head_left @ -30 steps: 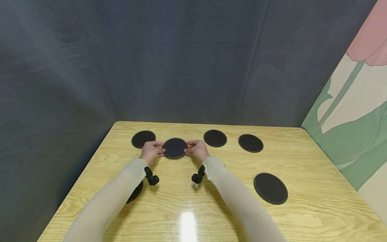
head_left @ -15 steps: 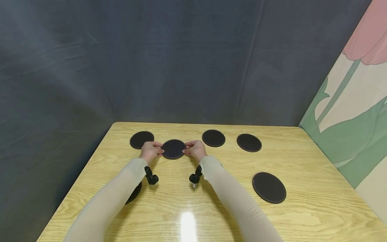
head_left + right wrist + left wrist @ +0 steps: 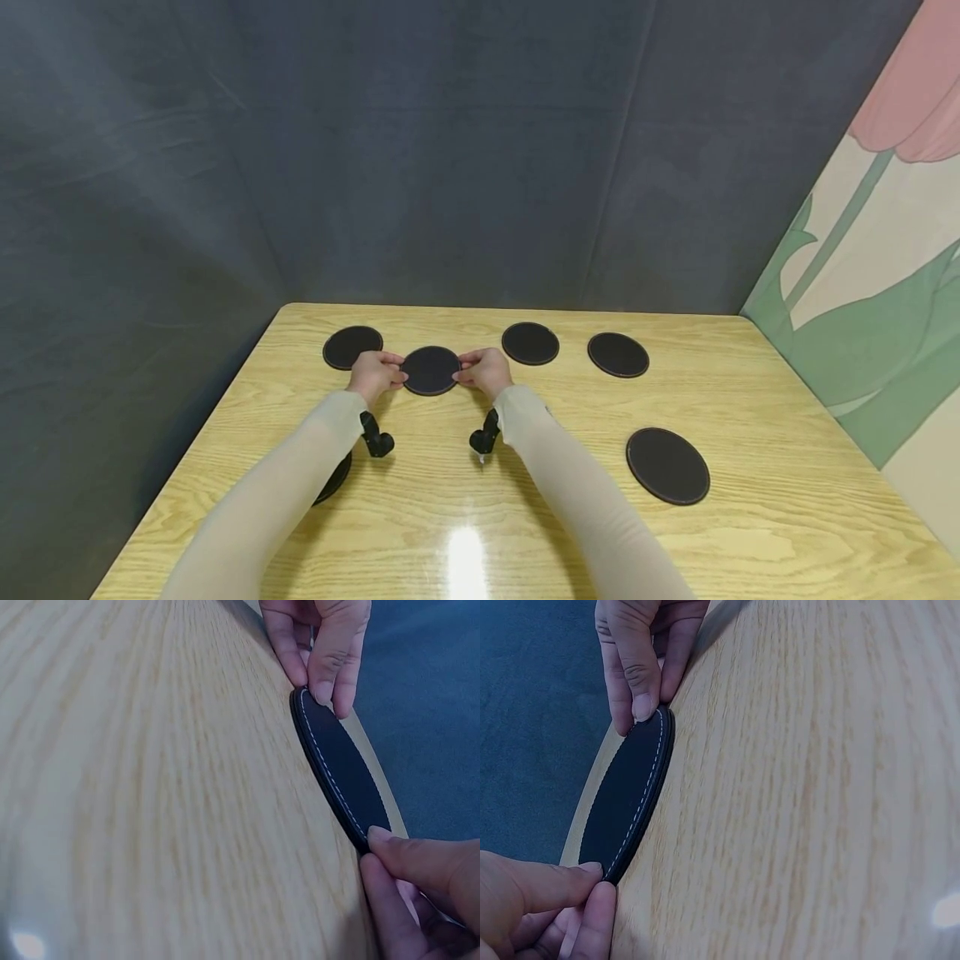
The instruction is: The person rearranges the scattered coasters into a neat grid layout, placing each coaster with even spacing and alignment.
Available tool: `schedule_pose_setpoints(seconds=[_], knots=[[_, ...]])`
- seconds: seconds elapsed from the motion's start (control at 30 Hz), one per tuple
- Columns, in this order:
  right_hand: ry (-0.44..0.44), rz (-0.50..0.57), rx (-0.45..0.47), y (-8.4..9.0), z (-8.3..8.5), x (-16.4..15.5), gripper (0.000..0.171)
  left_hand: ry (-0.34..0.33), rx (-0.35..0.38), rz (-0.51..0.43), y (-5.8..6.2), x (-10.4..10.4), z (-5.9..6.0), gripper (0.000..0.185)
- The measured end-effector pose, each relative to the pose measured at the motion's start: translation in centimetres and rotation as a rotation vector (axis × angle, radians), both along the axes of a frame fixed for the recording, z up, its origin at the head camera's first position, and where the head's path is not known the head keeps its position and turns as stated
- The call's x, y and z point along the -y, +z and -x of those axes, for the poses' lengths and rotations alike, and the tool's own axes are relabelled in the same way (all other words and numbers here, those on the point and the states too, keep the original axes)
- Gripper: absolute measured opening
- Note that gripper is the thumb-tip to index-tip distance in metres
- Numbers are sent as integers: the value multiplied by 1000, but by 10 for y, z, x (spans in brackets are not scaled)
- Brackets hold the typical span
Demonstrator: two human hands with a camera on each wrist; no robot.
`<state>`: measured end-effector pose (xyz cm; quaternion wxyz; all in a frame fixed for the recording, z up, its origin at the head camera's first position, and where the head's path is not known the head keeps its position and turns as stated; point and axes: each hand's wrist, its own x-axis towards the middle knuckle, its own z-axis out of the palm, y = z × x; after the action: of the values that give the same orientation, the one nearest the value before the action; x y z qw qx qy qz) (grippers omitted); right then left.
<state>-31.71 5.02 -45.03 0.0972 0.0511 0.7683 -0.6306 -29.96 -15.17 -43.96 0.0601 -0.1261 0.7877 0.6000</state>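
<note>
A black round coaster (image 3: 431, 370) with white stitching round its rim lies between my two hands near the far side of the table. My left hand (image 3: 372, 375) pinches its left edge, thumb on top; my right hand (image 3: 486, 372) pinches the opposite edge the same way. In the left wrist view the coaster (image 3: 626, 799) looks thick, with a line along its side; whether it is one layer or two I cannot tell. The right wrist view has the coaster (image 3: 341, 769) flat, low over or on the wood. Fingers below the rim are partly hidden.
More black coasters lie spread on the wooden table (image 3: 555, 433): one behind my left hand (image 3: 352, 346), two at the back right (image 3: 530, 343), one at right (image 3: 667, 467). Another coaster (image 3: 335, 479) is partly under my left forearm. A dark curtain (image 3: 450, 167) hangs behind.
The head view has shifted slightly, and the coaster sits a touch nearer and lower than a second ago. Both hands keep their hold; over the last half second almost nothing differs.
</note>
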Motion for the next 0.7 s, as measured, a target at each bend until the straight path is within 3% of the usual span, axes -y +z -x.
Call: schedule_pose_setpoints(seconds=[0.7], knots=[[22, -6, -2, 2, 0, -3, 39, 0, 5, 6, -2, 2, 1, 37]])
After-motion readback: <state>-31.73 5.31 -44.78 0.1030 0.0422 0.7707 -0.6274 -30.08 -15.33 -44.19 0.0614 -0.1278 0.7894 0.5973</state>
